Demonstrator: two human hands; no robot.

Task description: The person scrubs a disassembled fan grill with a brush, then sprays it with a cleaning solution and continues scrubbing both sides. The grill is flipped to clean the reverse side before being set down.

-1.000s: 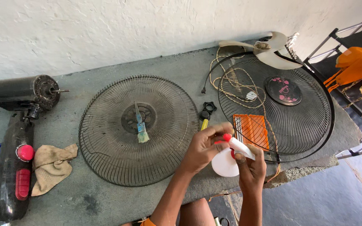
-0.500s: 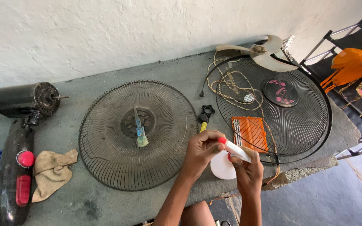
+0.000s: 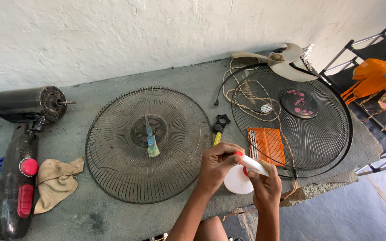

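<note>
A: Quick pass. We see both hands low at the front edge of the worktop (image 3: 112, 209). The left hand (image 3: 217, 165) pinches the red cap (image 3: 238, 154) of a small white tube (image 3: 254, 166), fingers curled tight on it.

B: And the right hand (image 3: 268, 187) wraps the tube body from below, closed around it. A white round lid (image 3: 238, 180) sits just under both hands; we can't tell whether it rests on the worktop or is held.

A: Step in hand, as we judge it: working the cap of the tube. Whether it's turning on or off, we can't tell.

B: Agreed. The next move calls for a steady right-hand hold and a twist from the left fingertips, with the tube kept level.

A: Pose: both forearms come up from the bottom of the view and converge, wrists bent inward, hands touching.

B: Surroundings, fast. A round wire fan guard (image 3: 148, 143) lies flat to the left of the hands, a small brush (image 3: 151, 142) on its hub. A second guard (image 3: 300, 120) lies to the right, with an orange card (image 3: 266, 145) and a coiled cord (image 3: 246, 96) on it.

A: Fan blade (image 3: 282, 60) at the far edge, a black motor (image 3: 27, 105) and a tan rag (image 3: 54, 183) far left. A yellow-handled tool (image 3: 219, 129) lies between the guards.
</note>
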